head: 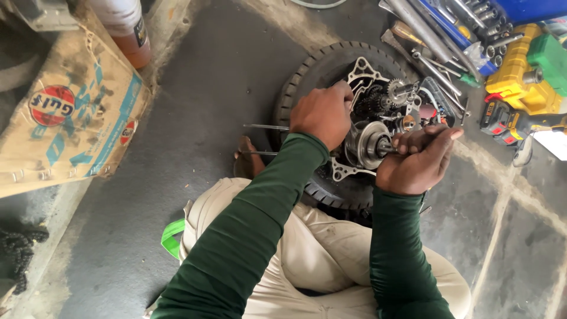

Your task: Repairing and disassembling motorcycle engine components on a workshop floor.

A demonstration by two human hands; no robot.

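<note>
An opened engine case (378, 88) with exposed gears lies on a black tyre (307, 74) on the floor. My left hand (322, 112) rests on the case's left side, fingers curled over its edge. My right hand (419, 159) is closed around the shaft end of a round metal clutch or rotor part (369, 145) that sticks out of the case. Both arms wear dark green sleeves. Two thin metal rods (263, 126) jut out leftward from under the tyre.
Spanners and sockets (449, 35) lie scattered at the top right beside a yellow tool case (522, 65) and a yellow power tool (511, 121). A worn cardboard box (65, 112) stands left, a bottle (127, 29) behind it, a chain (20, 248) at the lower left.
</note>
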